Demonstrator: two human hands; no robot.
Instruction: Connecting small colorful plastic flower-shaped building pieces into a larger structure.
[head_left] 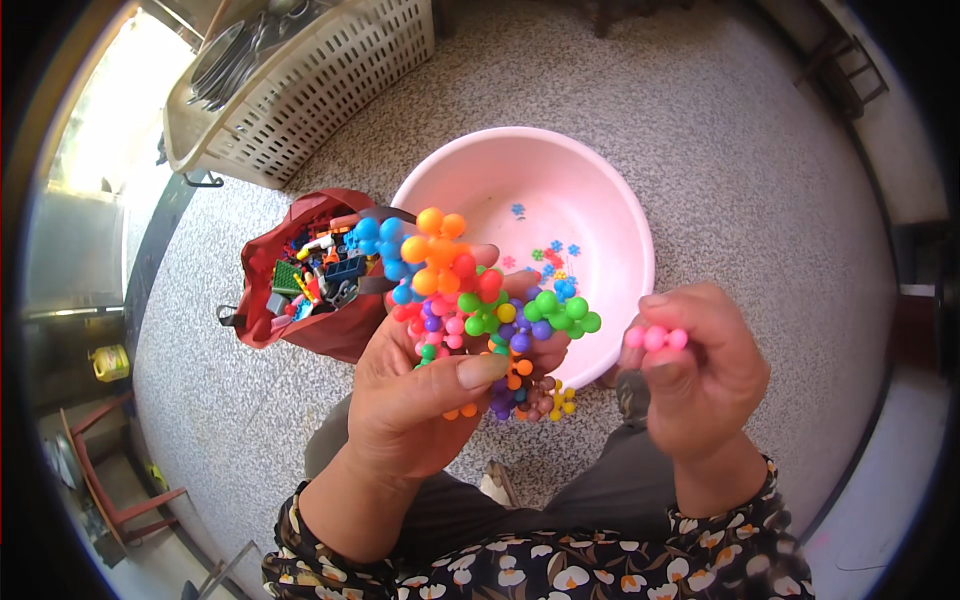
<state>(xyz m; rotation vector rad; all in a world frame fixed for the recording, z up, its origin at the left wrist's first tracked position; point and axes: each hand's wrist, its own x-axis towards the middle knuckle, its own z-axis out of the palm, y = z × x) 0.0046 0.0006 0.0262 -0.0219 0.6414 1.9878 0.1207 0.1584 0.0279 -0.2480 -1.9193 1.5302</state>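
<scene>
My left hand (415,390) is closed round a cluster of knobbed plastic connector pieces (482,310), in orange, blue, red, green, purple, yellow, pink and brown. Its thumb presses on the near side of the cluster. To the right, my right hand (705,375) pinches a small pink connector piece (658,339) between thumb and fingers, apart from the cluster. Beyond both hands a round pink basin (460,165) stands on the floor. Several small blue, green, red and yellow connector pieces (556,262) lie scattered on its bottom; the cluster hides part of the basin.
Left of the basin sits a red fabric bag (345,335) full of mixed toy bricks (320,265). A white slotted plastic basket (320,90) holding dark items stands at the upper left. A reddish chair (95,470) is at the lower left, and a dark stool (840,70) at the upper right.
</scene>
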